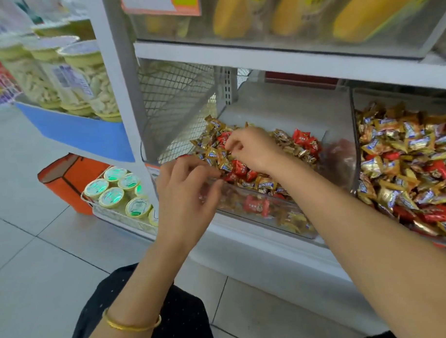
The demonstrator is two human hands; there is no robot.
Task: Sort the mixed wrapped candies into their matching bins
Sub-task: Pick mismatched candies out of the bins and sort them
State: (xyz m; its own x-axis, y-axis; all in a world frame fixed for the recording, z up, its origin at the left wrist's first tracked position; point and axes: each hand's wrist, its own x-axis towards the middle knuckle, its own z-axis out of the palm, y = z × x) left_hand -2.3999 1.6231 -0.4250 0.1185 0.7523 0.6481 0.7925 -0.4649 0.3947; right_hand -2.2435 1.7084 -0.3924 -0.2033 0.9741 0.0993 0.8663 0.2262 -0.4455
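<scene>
Clear bin (289, 217): gold and red candies (244, 169) mixed.
Right hand (254, 148): over bin's pile, fingertips pinching a red candy (223, 138).
Left hand (187, 192): at bin's front rim, fingers curled; hold unclear.

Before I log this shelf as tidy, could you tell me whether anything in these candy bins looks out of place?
Yes: red candies lie mixed among gold candies in the left bin, and more red ones are scattered through the mostly gold right bin. Nothing looks spilled.
</scene>
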